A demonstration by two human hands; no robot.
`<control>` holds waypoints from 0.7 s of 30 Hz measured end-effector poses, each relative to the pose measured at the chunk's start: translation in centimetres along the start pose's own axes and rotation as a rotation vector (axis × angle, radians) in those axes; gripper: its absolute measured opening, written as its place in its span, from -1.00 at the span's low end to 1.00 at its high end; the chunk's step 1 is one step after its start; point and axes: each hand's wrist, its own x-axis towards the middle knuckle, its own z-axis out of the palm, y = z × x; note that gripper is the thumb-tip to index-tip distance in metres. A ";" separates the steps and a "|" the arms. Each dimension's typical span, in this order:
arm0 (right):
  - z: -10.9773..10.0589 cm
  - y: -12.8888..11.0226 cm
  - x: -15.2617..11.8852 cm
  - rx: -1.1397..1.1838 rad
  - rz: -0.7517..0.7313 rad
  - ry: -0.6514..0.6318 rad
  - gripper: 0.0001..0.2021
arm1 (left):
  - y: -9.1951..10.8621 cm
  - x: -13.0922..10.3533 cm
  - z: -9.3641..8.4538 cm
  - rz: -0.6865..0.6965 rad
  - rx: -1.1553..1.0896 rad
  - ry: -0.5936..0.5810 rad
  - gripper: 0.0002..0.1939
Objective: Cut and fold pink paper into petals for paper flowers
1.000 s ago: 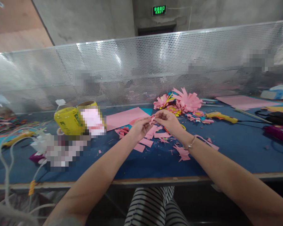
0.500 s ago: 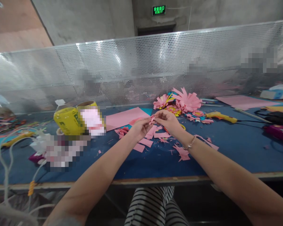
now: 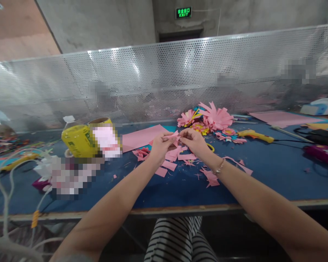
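Observation:
Between my two hands, above the middle of the blue table, is a small piece of pink paper point(image 3: 175, 137). My left hand point(image 3: 161, 146) pinches it from the left. The fingertips of my right hand point(image 3: 192, 141) are closed on its right side. Under and around the hands lie cut pink paper pieces point(image 3: 169, 165) and thin scraps. A yellow ring-shaped handle point(image 3: 210, 147) shows partly beside my right hand; the rest is hidden. Just behind sit pink paper flowers point(image 3: 217, 116), with yellow and blue ones among them.
A pink sheet point(image 3: 142, 137) lies behind my left hand. Farther left stand a yellow-labelled bottle point(image 3: 79, 140) and a paper-covered roll point(image 3: 105, 136). A yellow glue gun point(image 3: 257, 136) with a cord lies right. A perforated metal screen point(image 3: 153, 80) closes off the back.
The pink paper between my fingers has turned and now shows a wider, pointed shape. My left fingers have shifted their grip slightly; the things on the table stay in place.

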 end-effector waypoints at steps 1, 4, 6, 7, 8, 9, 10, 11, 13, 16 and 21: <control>0.0 -0.1 0.0 -0.023 -0.007 0.008 -0.92 | 0.0 0.0 0.0 0.003 0.013 -0.002 -0.66; 0.2 -0.4 -0.2 -0.073 -0.011 0.011 -0.93 | -0.1 0.0 0.0 0.012 0.022 -0.013 -0.63; 0.3 -0.6 -0.3 -0.091 -0.009 0.004 -0.94 | -0.1 0.0 0.1 0.016 0.010 -0.012 -0.62; 0.3 -0.7 -0.3 -0.101 -0.011 -0.001 -0.95 | 0.0 0.0 0.1 0.014 0.001 -0.010 -0.61; 0.3 -0.7 -0.4 -0.116 -0.018 -0.003 -0.95 | 0.0 0.0 0.1 0.011 -0.010 -0.008 -0.61; 0.3 -0.8 -0.4 -0.136 -0.029 -0.005 -0.96 | 0.0 0.0 0.1 0.008 -0.022 -0.006 -0.61; 0.3 -0.7 -0.4 -0.160 -0.044 -0.004 -0.95 | 0.1 0.0 0.1 0.003 -0.035 -0.007 -0.61; 0.3 -0.7 -0.4 -0.185 -0.060 -0.002 -0.95 | 0.1 0.0 0.1 -0.002 -0.048 -0.011 -0.62; 0.2 -0.5 -0.4 -0.237 -0.087 0.005 -0.95 | 0.0 0.0 0.1 -0.013 -0.070 -0.019 -0.63; 0.1 -0.4 -0.4 -0.296 -0.117 0.005 -0.97 | 0.0 0.1 0.1 -0.035 -0.091 -0.014 -0.65; 0.1 -0.9 -0.5 -0.369 -0.184 0.032 -0.93 | 0.2 0.1 0.1 -0.057 -0.132 -0.021 -0.68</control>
